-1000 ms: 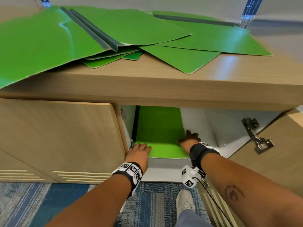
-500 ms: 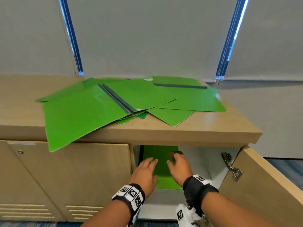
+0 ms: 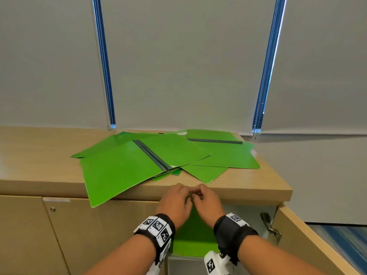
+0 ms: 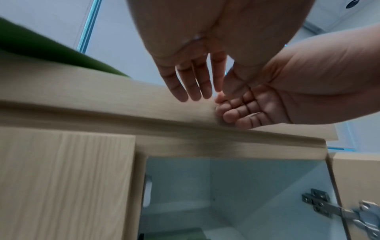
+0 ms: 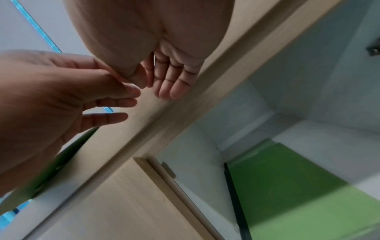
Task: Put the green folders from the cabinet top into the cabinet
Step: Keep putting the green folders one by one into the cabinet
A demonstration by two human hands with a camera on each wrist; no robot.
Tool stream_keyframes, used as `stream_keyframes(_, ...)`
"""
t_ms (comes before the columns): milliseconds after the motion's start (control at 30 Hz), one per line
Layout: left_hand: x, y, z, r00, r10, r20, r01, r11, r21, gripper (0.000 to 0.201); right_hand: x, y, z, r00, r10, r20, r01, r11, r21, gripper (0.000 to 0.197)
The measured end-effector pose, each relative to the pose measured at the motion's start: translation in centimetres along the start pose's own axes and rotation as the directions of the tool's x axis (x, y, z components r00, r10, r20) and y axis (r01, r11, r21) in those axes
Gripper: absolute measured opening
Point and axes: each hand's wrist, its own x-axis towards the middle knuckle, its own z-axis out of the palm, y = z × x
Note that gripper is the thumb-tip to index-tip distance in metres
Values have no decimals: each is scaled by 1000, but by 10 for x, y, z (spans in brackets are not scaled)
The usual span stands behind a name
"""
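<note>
Several green folders (image 3: 123, 171) lie in a loose pile on the wooden cabinet top (image 3: 39, 155); the front left one overhangs the edge. One with a grey spine (image 3: 214, 136) sits at the back right. Another green folder (image 3: 195, 241) lies flat inside the open cabinet, also seen as the folder inside (image 5: 287, 186). My left hand (image 3: 176, 201) and right hand (image 3: 207, 203) are close together in front of the top's front edge, just below the pile. Both are empty, with the left fingers (image 4: 191, 81) and the right fingers (image 5: 172, 81) relaxed and nearly straight.
The right cabinet door (image 3: 317, 247) stands open toward me, its metal hinge (image 3: 272, 229) showing. The left door (image 3: 99, 235) is closed. Grey roller blinds (image 3: 178, 66) hang behind the cabinet. Bare wood lies left of the pile.
Both hands have come out of the cabinet and risen to the top's front edge. The folder they touched stays inside. The head view has lifted from the opening to the top.
</note>
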Motion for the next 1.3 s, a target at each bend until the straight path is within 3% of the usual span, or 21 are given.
stream_keyframes(100, 17, -6, -18, 995, -47, -93, 60, 989, 139, 45, 13, -24, -10, 995, -80, -54, 78, 996, -43, 16)
stream_keyframes(200, 37, -20, -28, 973, -227, -51, 232, 943, 239, 63, 34, -35, -15, 992, -97, -81, 89, 990, -107, 20)
stream_keyframes(300, 57, -42, -32, 882, -471, 25, 448, 853, 268, 71, 46, -31, -16, 1000, -15, -24, 11, 991, -135, 23)
stream_keyframes(400, 66, -64, -30, 808, -580, 105, 539, 799, 266, 69, 50, -23, -16, 1000, -8, -11, 6, 987, -163, 25)
stream_keyframes(467, 66, -70, -28, 812, -566, 144, 517, 811, 274, 63, 54, -23, -19, 999, 16, 28, -12, 989, -145, 26)
stream_keyframes(633, 57, -61, -35, 881, -440, 175, 352, 856, 378, 39, 61, -21, -21, 995, 67, 73, -63, 996, -55, 33)
stream_keyframes(767, 45, -47, -50, 927, -371, 57, 348, 905, 245, 28, 59, -28, -24, 990, 119, 71, -122, 992, 42, 41)
stream_keyframes(967, 30, -13, -63, 943, -326, -70, 332, 937, 106, 35, 51, -66, -27, 973, 113, 204, -150, 972, 179, 65)
stream_keyframes(1067, 24, 0, -57, 974, -227, -5, 226, 969, 98, 36, 44, -82, -18, 962, 154, 226, -224, 916, 332, 51)
stream_keyframes(1200, 17, -1, -57, 995, -75, 66, 74, 997, 22, 34, 32, -97, -20, 965, 236, 118, -263, 826, 499, 20)
stream_keyframes(1300, 20, -10, -78, 999, -26, -44, 27, 999, 27, 40, 31, -105, -36, 962, 262, 77, -258, 775, 577, 31)
